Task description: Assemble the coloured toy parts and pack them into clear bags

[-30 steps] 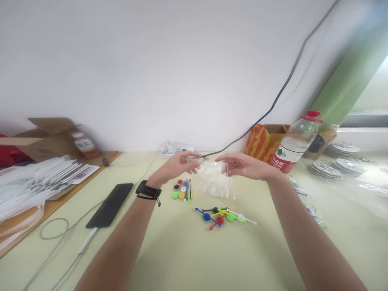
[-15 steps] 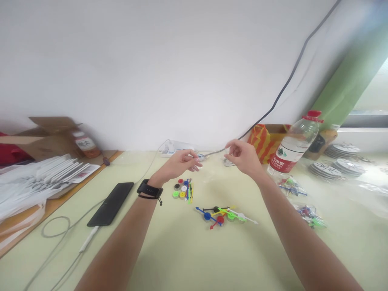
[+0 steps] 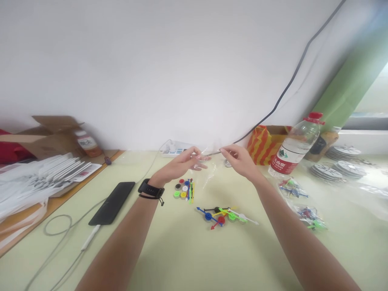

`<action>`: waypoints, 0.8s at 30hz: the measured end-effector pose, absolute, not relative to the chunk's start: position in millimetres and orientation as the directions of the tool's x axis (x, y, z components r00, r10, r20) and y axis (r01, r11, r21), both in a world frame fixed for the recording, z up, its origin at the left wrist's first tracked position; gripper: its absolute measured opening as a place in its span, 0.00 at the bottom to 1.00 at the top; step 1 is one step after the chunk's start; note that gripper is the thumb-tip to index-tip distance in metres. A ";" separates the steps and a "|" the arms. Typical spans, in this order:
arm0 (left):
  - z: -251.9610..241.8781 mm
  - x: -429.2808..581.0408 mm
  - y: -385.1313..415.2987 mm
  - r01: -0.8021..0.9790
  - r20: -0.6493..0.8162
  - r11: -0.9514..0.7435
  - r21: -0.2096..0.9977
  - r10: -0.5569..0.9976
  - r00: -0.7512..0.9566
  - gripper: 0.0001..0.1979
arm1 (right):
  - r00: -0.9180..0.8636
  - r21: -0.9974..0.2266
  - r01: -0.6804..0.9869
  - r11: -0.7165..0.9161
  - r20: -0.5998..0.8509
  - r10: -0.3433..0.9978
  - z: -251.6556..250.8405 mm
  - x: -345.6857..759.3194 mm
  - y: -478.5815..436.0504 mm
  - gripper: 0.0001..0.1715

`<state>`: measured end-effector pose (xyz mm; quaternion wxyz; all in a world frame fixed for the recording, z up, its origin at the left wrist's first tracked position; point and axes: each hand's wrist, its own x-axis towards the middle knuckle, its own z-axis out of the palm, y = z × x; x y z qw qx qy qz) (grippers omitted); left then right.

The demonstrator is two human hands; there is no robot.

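Observation:
A clear plastic bag (image 3: 209,173), thin and hard to make out, hangs between my two hands above the table. My left hand (image 3: 184,162), with a black watch (image 3: 150,188) on its wrist, has its thumb and fingers closed on the bag's left side. At the bag's upper right, my right hand (image 3: 239,161) pinches with thumb and forefinger. Below the hands lies a loose group of coloured arrow spinners (image 3: 221,216). Small coloured discs (image 3: 183,188) rest beneath my left hand, beside a row of narrow coloured arrows (image 3: 190,190).
A black phone (image 3: 112,203) with a charging cable lies left. White flat pieces (image 3: 65,173) and a cardboard box (image 3: 45,139) are farther left. At right stand a water bottle (image 3: 292,147), filled bags of spinners (image 3: 309,216) and stacks of round discs (image 3: 326,173).
My right hand has moved left toward my left hand, its fingertips now pinching the bag. The bag shows more clearly between the hands. The spinners have stayed put.

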<state>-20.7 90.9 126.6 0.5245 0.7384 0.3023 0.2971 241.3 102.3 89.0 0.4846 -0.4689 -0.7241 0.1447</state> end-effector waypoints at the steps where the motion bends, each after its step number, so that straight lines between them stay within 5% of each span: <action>1: 126.6 -20.9 90.5 0.143 0.114 -0.268 0.953 0.753 0.648 0.17 | -0.111 -0.693 0.516 0.504 0.529 0.841 89.7 240.8 101.4 0.20; 15: 127.8 -19.1 86.5 0.189 0.083 -0.274 0.943 0.743 0.664 0.19 | -0.124 -0.889 0.368 0.273 0.244 0.962 79.8 243.5 105.1 0.25; 24: 120.5 -21.5 98.4 0.211 0.123 -0.269 0.940 0.842 0.525 0.18 | -0.174 -0.886 0.344 0.311 0.266 0.948 87.1 241.6 96.5 0.21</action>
